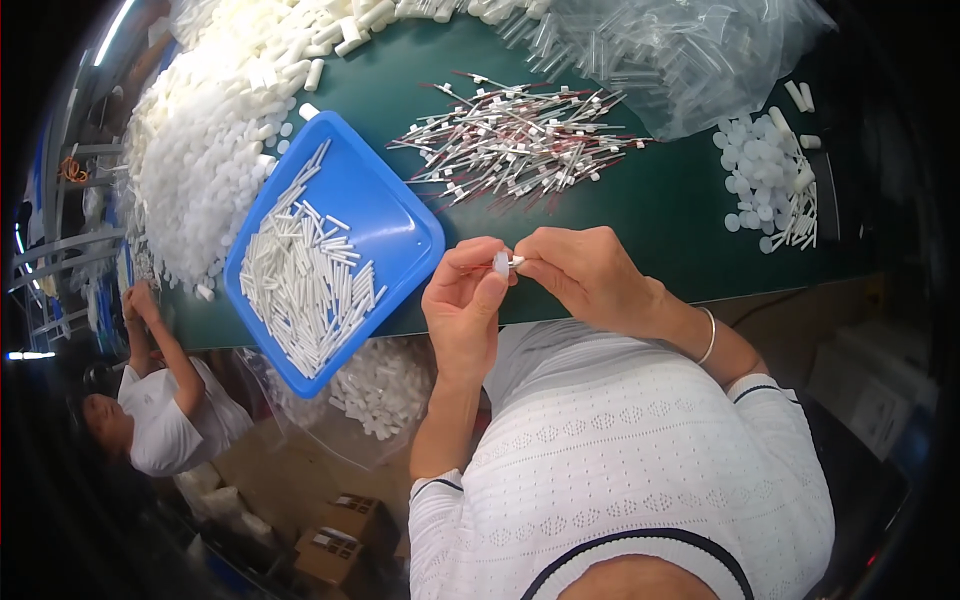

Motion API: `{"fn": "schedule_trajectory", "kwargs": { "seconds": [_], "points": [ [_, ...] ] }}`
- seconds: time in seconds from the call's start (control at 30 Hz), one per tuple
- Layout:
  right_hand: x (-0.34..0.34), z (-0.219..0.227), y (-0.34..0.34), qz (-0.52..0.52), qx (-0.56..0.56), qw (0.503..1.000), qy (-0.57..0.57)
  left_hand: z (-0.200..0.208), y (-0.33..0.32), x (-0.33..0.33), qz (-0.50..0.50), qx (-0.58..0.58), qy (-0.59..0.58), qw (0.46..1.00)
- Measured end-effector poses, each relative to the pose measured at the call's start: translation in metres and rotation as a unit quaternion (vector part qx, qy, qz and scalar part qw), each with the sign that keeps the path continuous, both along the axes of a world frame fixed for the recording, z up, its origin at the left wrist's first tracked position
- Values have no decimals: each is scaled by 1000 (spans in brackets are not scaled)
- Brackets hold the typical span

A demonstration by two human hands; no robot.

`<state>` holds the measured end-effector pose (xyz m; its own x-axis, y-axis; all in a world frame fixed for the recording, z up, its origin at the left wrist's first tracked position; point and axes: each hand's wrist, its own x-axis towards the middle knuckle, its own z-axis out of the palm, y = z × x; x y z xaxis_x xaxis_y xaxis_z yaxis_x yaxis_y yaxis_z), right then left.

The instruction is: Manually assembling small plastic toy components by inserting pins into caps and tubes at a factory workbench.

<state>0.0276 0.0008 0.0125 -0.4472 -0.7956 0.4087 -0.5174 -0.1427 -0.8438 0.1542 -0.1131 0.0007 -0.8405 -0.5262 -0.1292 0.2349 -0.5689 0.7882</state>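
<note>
My left hand [464, 312] pinches a small translucent white round cap [501, 264] just above the table's near edge. Against it, my right hand [592, 276] grips a small white piece [517, 261] between thumb and forefinger; its exact kind is mostly covered by the fingers. A thin red strand shows by the left fingers. Close to my left hand stands a blue square tray [405, 225] with many short white sticks [300, 290] inside. Beyond both hands lies a pile of thin sticks with white connectors and red wires [520, 140].
White caps [190, 200] and white cylinders [310, 40] are heaped at the far left. A plastic bag of clear tubes [660, 70] lies at the back. Caps and sticks [760, 180] sit at right. Below the table are cardboard boxes [345, 540]; another person [180, 400] is at left.
</note>
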Motion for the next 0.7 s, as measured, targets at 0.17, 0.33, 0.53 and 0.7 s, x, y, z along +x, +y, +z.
{"fn": "schedule_trajectory", "kwargs": {
  "seconds": [0.17, 0.33, 0.53, 0.7],
  "points": [
    [6, -8, 4, 17, -10, 996, -91, -6, 6, -2, 25, -120, 65, 990],
    [9, -5, 0, 107, 23, 941, -321, -4, -2, 0, 14, -176, 84, 981],
    [-18, -2, -20, 198, 77, 914, -346, 10, -25, 6, -12, -277, -14, 961],
    [-20, 14, -18, 272, 107, 877, -381, 36, -101, 16, -23, -543, -139, 828]
  ]
}}
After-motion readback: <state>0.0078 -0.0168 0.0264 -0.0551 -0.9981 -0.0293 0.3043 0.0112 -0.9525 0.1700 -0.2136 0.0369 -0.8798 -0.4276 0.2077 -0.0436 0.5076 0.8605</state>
